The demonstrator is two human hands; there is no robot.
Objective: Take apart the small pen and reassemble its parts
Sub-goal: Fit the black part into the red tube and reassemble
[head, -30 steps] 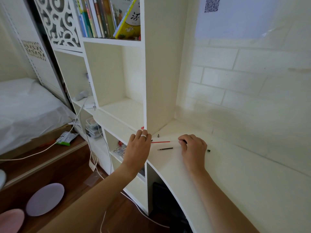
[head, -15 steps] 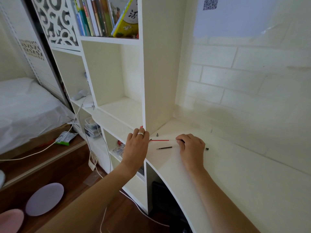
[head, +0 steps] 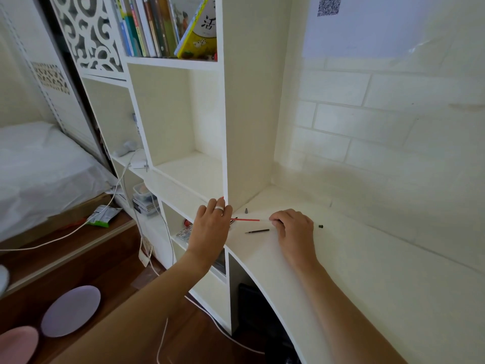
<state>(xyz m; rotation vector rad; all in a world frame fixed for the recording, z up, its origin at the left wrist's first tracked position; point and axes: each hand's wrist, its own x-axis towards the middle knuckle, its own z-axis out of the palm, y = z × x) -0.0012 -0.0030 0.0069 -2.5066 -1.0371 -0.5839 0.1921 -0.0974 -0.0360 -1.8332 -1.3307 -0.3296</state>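
My right hand (head: 294, 232) pinches one end of the red refill (head: 245, 220), which runs leftward to my left hand (head: 212, 222), whose grip I cannot tell.

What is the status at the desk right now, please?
Both hands down, pinching red refill. Black refill, tip loose. Nothing blocking.

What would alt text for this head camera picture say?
Two bare hands, left hand and right hand, rest on a white desk at the ends of a thin red refill. A black refill and small grey tip lie nearby.
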